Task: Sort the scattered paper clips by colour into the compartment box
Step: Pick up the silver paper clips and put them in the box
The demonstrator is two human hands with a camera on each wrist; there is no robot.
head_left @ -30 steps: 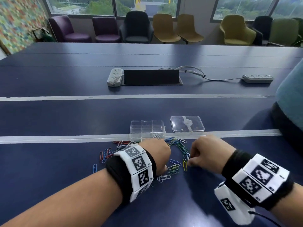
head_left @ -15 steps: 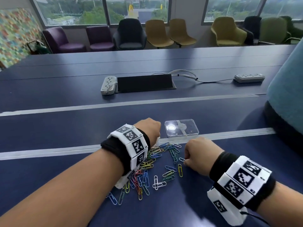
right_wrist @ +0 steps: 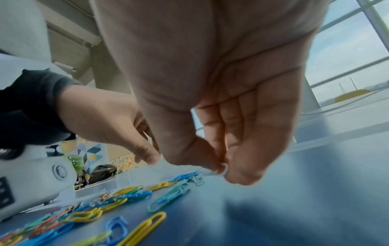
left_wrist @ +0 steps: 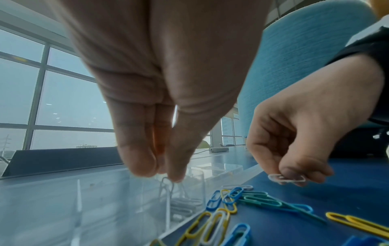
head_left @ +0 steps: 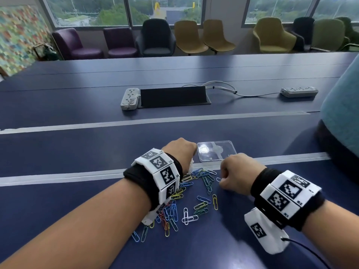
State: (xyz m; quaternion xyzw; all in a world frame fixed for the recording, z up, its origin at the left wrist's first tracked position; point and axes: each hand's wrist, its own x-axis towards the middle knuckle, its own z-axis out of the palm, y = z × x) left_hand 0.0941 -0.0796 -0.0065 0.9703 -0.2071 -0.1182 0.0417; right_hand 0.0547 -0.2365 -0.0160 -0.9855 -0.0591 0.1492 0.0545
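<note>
**Almost over the slot — white clip hanging point-down above the box**

Pinched between thumb and fingertips of the left hand (left_wrist: 160, 103), a white paper clip (left_wrist: 167, 186) hangs with its long axis near vertical, lower end pointing into the clear compartment box (left_wrist: 126, 199) directly beneath. Seen in the left wrist view at lower centre, with more white clips (left_wrist: 183, 206) already lying in the compartment under it — so probably the right slot, and the drop needs little more than a release straight down. Hidden in the head view: the left hand (head_left: 179, 150) sits at frame centre and covers the box almost wholly.

Lower and to the right in the frame, the right hand (head_left: 239, 172) pinches a second white clip (left_wrist: 287, 179) between thumb and forefinger, long axis lying roughly flat, just above the blue table (head_left: 97, 152). Cannot tell whether that clip touches the surface or has cleared it. Farther from the box than the left hand, with the box lying up and to the left of it across the top edge of the loose pile (head_left: 194, 195).

Spread between the two wrists: blue, yellow, green, red and white clips, unsorted. Beyond the right knuckles, the clear lid (head_left: 217, 151) lies flat, just beside the box position.

Likely risk — a vertical clip catching a divider wall if released off-centre.
</note>
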